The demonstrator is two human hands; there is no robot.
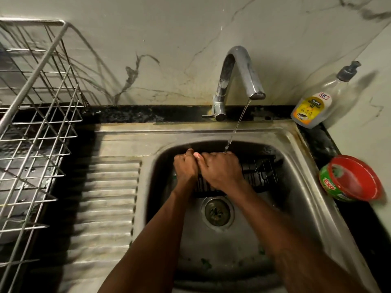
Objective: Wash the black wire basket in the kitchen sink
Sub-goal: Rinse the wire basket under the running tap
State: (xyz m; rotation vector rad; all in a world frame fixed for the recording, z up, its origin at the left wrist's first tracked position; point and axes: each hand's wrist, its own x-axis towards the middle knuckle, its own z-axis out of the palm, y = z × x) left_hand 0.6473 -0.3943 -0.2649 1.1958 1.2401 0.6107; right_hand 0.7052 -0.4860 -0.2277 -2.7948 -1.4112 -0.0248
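The black wire basket (261, 172) sits inside the steel kitchen sink (301, 174), at the back of the bowl. It stands up on its side, just behind the round metal drain (218, 211).

Both hands are on the top edge of the basket, at its left end. The left hand (185, 167) has its fingers curled over the wires and grips them. The right hand (222, 169) is touching the left one, and its fingers are curled over the same edge too. A small pale thing shows between the two hands, but it is too small to tell what it is.

A thin stream of water (240, 123) runs down from the bent shiny metal tap (234, 77) and lands on the right hand's knuckles.

To the left of the bowl is the ribbed steel draining board (110, 197). Further left, a big silver wire dish rack (36, 123) stands on the black counter (131, 114).

To the right, a clear soap bottle with a yellow label and a dark pump top (317, 102) leans in the corner. Near it a round red and green tub (351, 178) lies tilted on the counter beside the sink. The wall behind is white marble with grey lines (169, 49).
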